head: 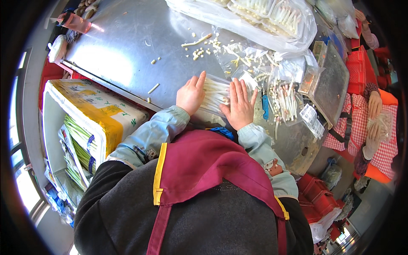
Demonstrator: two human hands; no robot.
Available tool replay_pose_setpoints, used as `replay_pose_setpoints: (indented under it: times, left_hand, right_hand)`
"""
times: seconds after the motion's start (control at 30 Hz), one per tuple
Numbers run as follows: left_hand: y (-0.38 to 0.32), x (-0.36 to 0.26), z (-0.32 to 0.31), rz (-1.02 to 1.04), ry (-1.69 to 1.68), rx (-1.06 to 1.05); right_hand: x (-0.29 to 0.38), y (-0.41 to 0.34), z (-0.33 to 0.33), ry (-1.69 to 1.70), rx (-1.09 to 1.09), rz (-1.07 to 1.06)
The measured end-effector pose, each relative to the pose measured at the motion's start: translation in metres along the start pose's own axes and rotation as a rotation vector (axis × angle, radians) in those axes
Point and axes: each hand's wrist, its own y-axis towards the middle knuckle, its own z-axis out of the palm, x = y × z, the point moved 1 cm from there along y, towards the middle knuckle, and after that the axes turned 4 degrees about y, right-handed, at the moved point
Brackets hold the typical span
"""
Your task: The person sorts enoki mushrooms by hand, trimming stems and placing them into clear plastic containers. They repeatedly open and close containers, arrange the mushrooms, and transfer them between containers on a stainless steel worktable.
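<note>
A clear plastic tray of pale vegetable stalks [215, 92] lies between my hands at the near side of the metal table. My left hand [192, 94] rests over the tray's left end, with its index finger extended and its thumb hidden. Flat on the right end lies my right hand [239, 104], fingers spread across the clear covering. Neither hand is closed around anything. Just right of my right hand is a blue-handled knife or cutter [265, 106]. Beyond it, loose pale stalks [284, 100] with pinkish ends are heaped on clear plastic.
Filled trays [255, 9] sit in a plastic bag at the back. Cut bits [198, 53] litter the metal table [143, 38]. A scale [328, 79] stands right, near a printed label sheet [312, 121]. Left is a foam box [92, 118] of green stalks. A co-worker's hands [375, 105] hold a bag.
</note>
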Motion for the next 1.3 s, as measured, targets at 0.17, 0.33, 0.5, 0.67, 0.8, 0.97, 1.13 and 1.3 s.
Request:
replay_pose_setpoints:
  times: [0.17,0.33,0.5,0.67,0.8,0.97,1.13,1.3]
  left_hand:
    - [0.006,-0.02,-0.009,0.196,0.212,-0.148]
    - [0.002,-0.029,-0.006,0.285,0.05,0.011]
    - [0.006,-0.026,-0.001,0.273,0.034,0.033]
    - [0.007,-0.027,-0.001,0.281,0.048,0.044]
    - [0.006,-0.027,-0.001,0.295,0.065,0.02]
    - [0.002,-0.027,0.0,0.298,0.074,-0.01]
    - [0.001,-0.027,-0.002,0.306,0.085,-0.018]
    - [0.0,-0.027,-0.006,0.307,0.106,0.006]
  right_hand:
    - [0.015,0.006,0.003,0.118,0.001,0.022]
    - [0.014,0.005,0.005,0.068,-0.006,0.012]
    - [0.012,0.009,0.007,0.052,0.03,0.027]
    - [0.012,0.008,0.008,0.056,0.045,0.026]
    - [-0.005,0.009,0.006,0.298,-0.047,-0.024]
    - [-0.081,0.023,-0.007,0.246,-0.288,0.09]
    - [-0.105,0.022,0.006,0.171,-0.261,0.054]
    - [-0.115,0.031,0.012,0.924,-0.452,0.47]
